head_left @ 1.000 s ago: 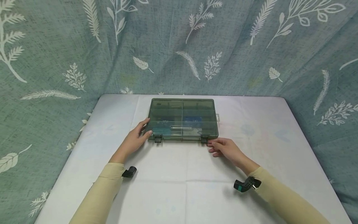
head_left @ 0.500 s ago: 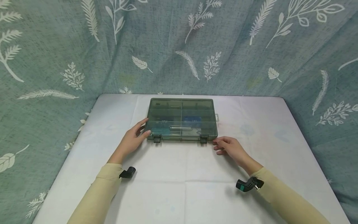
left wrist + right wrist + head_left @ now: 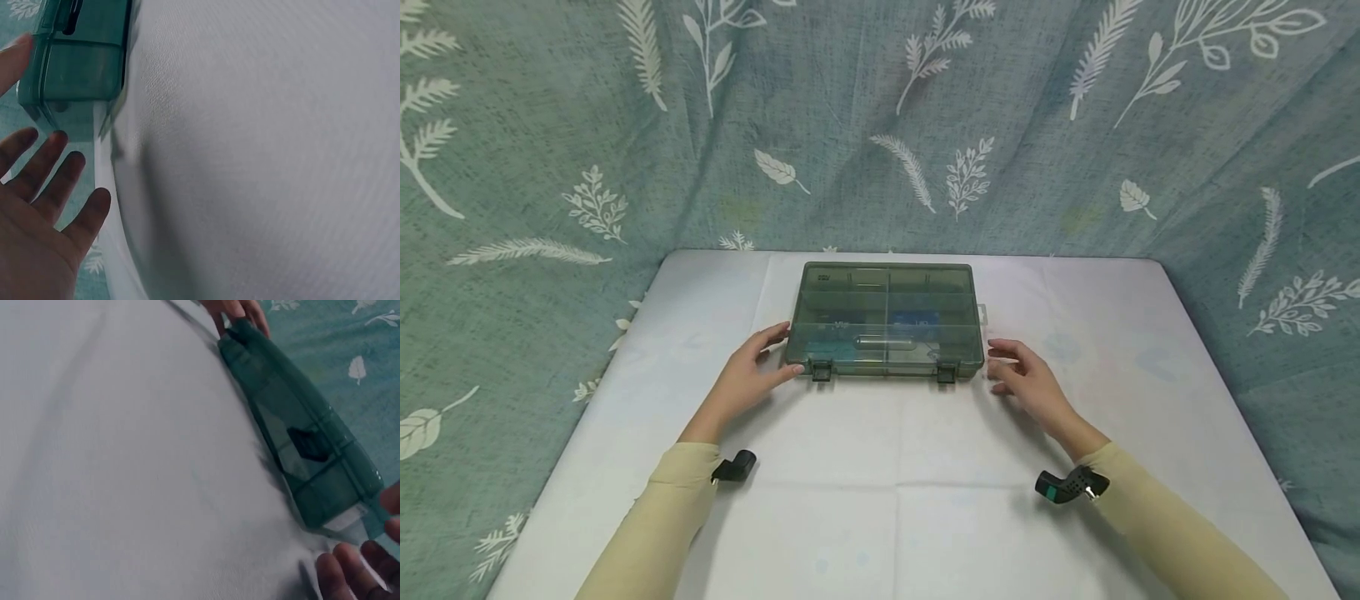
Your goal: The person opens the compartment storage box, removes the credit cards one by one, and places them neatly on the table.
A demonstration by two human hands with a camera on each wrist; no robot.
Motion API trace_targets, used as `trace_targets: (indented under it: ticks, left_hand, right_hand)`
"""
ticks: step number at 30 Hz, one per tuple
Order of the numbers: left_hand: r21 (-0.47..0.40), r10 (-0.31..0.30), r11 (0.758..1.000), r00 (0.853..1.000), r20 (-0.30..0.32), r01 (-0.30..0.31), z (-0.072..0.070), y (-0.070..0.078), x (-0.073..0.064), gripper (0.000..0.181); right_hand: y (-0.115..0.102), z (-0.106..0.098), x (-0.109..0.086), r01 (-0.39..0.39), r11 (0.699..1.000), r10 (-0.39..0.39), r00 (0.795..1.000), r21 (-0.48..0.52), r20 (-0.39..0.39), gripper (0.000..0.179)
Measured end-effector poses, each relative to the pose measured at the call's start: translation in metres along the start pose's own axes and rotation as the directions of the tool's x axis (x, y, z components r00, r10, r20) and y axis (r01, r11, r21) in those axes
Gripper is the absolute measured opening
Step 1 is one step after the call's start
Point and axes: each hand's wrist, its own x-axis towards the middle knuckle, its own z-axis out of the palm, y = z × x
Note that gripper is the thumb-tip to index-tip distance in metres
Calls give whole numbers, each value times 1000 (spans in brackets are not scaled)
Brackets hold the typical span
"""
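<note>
A translucent dark-green plastic case (image 3: 887,308) with inner dividers and a closed lid lies flat on the table. Two latches, a left one (image 3: 822,372) and a right one (image 3: 947,372), sit along its front edge. Through the lid, blue items and a clear elongated shape show dimly. At the case's left front corner is my left hand (image 3: 747,379), fingers spread, thumb at the corner; the left wrist view shows its fingers (image 3: 62,169) apart from the side wall. Beside the right end, my right hand (image 3: 1030,383) has loosely bent fingers with nothing between them.
A white cloth (image 3: 895,517) with faint folds covers the table. Behind and at both sides hangs a green leaf-patterned curtain (image 3: 850,125). A small clear loop (image 3: 982,315) sticks out from the case's right side.
My right hand has left the right front latch and moved right, then up alongside the case's right end. My left hand has eased slightly left, its fingers off the lid. The case stays put.
</note>
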Motion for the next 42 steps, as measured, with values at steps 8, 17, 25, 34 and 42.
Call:
trace_targets:
  ticks: [8, 17, 25, 34, 42]
  left_hand:
    - [-18, 10, 1000, 1000, -10, -10, 0, -1, -1, 94]
    - [10, 48, 999, 999, 8, -48, 1, -2, 0, 86]
    - [44, 17, 999, 1000, 11, -18, 2, -2, 0, 81]
    - [70, -10, 997, 1000, -9, 10, 2, 0, -1, 77]
    - [75, -16, 997, 1000, -19, 17, 2, 3, -3, 76]
  right_hand:
    - [4, -5, 6, 184, 971, -179, 983, -153, 47, 64]
    - [11, 0, 11, 272, 925, -256, 962, -267, 95, 72]
    - [11, 0, 10, 269, 909, -255, 963, -319, 85, 74]
    - [9, -1, 9, 283, 884, -267, 959, -371, 96, 73]
    - [6, 0, 8, 252, 896, -227, 968, -366, 111, 71]
